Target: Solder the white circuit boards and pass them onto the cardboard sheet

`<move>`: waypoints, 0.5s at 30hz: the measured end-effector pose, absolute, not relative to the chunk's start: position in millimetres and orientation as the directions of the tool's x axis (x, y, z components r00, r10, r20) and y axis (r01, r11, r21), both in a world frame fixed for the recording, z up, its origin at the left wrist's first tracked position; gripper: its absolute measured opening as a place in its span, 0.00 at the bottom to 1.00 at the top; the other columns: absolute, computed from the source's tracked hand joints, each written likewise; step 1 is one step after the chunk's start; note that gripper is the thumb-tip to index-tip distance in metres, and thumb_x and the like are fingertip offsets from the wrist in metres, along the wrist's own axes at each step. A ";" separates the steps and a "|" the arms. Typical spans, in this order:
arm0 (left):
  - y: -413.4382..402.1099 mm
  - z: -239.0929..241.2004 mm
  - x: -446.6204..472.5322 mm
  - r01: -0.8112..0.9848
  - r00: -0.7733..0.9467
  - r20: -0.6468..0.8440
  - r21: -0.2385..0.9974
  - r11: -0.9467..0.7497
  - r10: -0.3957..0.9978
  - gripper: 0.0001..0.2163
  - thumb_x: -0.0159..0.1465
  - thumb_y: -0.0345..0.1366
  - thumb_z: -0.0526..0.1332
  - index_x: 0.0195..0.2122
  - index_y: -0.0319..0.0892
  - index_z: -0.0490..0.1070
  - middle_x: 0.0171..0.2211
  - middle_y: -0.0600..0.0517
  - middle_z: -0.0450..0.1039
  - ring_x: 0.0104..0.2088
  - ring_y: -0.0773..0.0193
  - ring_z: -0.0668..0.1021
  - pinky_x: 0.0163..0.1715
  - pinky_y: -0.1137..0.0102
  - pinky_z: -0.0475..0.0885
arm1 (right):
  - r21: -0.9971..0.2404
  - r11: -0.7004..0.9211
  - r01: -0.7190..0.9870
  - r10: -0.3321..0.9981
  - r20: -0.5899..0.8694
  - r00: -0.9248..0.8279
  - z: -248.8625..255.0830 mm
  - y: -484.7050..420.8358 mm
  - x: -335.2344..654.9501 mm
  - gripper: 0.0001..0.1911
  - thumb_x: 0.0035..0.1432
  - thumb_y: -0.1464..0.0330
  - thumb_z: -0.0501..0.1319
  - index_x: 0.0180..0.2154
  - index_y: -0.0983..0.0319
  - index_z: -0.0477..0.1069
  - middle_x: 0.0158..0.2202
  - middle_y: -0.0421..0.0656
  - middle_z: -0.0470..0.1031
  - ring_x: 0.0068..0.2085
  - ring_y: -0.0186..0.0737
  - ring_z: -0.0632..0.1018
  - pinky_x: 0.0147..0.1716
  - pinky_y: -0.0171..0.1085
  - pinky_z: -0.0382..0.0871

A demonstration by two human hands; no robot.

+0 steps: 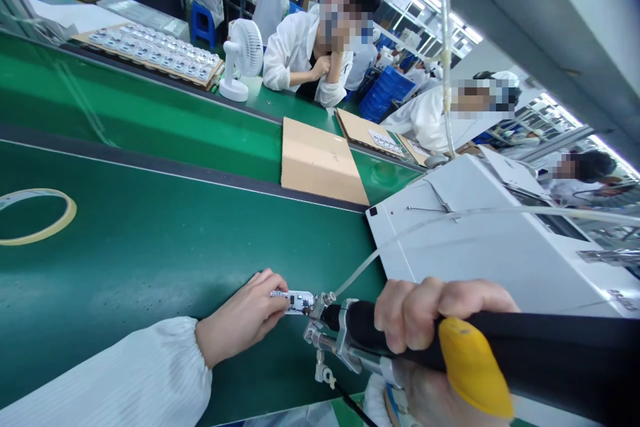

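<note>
My left hand [245, 317] rests on the green bench mat and pinches a small white circuit board [296, 300] between thumb and fingers. My right hand [425, 317] is wrapped round the black handle of a powered screwdriver [360, 337] with a yellow trigger pad [473, 367]. The tool lies nearly level, and its metal nose [316, 310] touches the right end of the board. A clear feed tube [380, 253] runs from the nose up to the right.
A white machine housing [500, 247] stands at the right. A roll of yellow tape [37, 213] lies at the left. A cardboard box [320, 163] sits on the green conveyor [125, 107]. Across it are a white fan [240, 57], a tray of parts [150, 50] and several seated people in white coats.
</note>
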State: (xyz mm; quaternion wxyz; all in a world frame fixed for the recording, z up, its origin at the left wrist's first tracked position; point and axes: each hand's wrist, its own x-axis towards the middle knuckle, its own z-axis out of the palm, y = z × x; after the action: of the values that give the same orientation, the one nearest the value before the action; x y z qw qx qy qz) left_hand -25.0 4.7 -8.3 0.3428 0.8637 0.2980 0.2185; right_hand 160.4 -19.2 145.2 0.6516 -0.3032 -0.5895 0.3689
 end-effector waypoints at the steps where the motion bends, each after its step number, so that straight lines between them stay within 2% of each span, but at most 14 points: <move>1: 4.5 -7.8 -25.3 0.362 0.731 0.168 0.725 -0.586 0.661 0.07 0.70 0.26 0.54 0.36 0.41 0.69 0.44 0.49 0.68 0.42 0.58 0.69 0.44 0.62 0.65 | -0.832 0.539 -0.131 0.842 0.535 0.062 144.8 -19.3 158.1 0.14 0.55 0.59 0.69 0.39 0.58 0.70 0.21 0.34 0.66 0.17 0.32 0.68 0.16 0.34 0.63; 3: 4.1 -5.6 -26.2 0.361 0.738 0.151 0.736 -0.573 0.658 0.07 0.70 0.25 0.54 0.38 0.42 0.68 0.44 0.50 0.68 0.43 0.58 0.69 0.45 0.62 0.65 | -0.839 0.524 -0.147 0.851 0.512 0.116 147.4 -18.8 156.0 0.05 0.63 0.64 0.61 0.38 0.58 0.71 0.20 0.34 0.66 0.17 0.32 0.68 0.17 0.34 0.63; 4: 4.1 -4.1 -26.7 0.372 0.731 0.135 0.744 -0.556 0.669 0.07 0.70 0.25 0.54 0.41 0.43 0.68 0.44 0.50 0.68 0.44 0.57 0.69 0.46 0.62 0.65 | -0.834 0.530 -0.152 0.847 0.514 0.134 150.8 -18.0 157.4 0.04 0.64 0.65 0.60 0.38 0.58 0.71 0.20 0.34 0.66 0.17 0.32 0.67 0.16 0.34 0.62; 7: 5.2 1.7 -27.9 0.475 0.651 0.057 0.747 -0.465 0.757 0.11 0.66 0.26 0.60 0.49 0.44 0.64 0.48 0.49 0.67 0.48 0.55 0.68 0.48 0.61 0.65 | -0.802 0.583 -0.130 0.810 0.561 0.170 168.8 -11.9 172.9 0.12 0.53 0.62 0.70 0.37 0.58 0.72 0.20 0.33 0.66 0.15 0.31 0.66 0.15 0.34 0.61; 9: 6.5 5.6 -27.7 0.557 0.594 -0.002 0.723 -0.410 0.805 0.12 0.62 0.28 0.64 0.45 0.43 0.65 0.48 0.49 0.66 0.48 0.54 0.68 0.49 0.61 0.64 | -0.765 0.634 -0.110 0.773 0.623 0.123 182.9 -5.7 188.0 0.13 0.52 0.60 0.70 0.37 0.58 0.73 0.19 0.33 0.65 0.14 0.31 0.66 0.14 0.34 0.62; 11: 6.4 8.7 -27.3 0.601 0.578 -0.041 0.698 -0.391 0.815 0.11 0.60 0.28 0.64 0.41 0.43 0.65 0.45 0.50 0.67 0.46 0.55 0.69 0.50 0.61 0.63 | -0.749 0.654 -0.105 0.756 0.649 0.086 194.3 0.9 199.6 0.11 0.57 0.60 0.67 0.38 0.58 0.73 0.19 0.33 0.66 0.14 0.32 0.66 0.14 0.35 0.64; 13: 4.3 10.1 -27.6 0.626 0.581 -0.086 0.683 -0.377 0.809 0.10 0.59 0.28 0.62 0.40 0.44 0.65 0.43 0.51 0.68 0.44 0.56 0.70 0.50 0.62 0.63 | -0.760 0.642 -0.106 0.765 0.625 0.154 201.1 6.8 204.2 0.11 0.57 0.61 0.67 0.39 0.58 0.73 0.20 0.35 0.67 0.16 0.32 0.68 0.16 0.34 0.64; 15: 2.8 9.0 -28.9 0.649 0.575 -0.167 0.689 -0.322 0.801 0.09 0.60 0.29 0.60 0.41 0.46 0.65 0.41 0.52 0.70 0.40 0.58 0.72 0.44 0.66 0.65 | -0.783 0.614 -0.096 0.770 0.569 0.287 203.4 12.1 203.7 0.11 0.54 0.62 0.69 0.37 0.59 0.72 0.21 0.36 0.68 0.19 0.34 0.69 0.17 0.34 0.64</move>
State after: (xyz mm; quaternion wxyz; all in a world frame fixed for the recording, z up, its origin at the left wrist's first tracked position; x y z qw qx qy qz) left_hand -28.9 2.8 9.0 0.3702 0.8064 0.4496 0.1027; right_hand 203.7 12.1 203.4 0.7335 -0.3249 -0.5189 0.2953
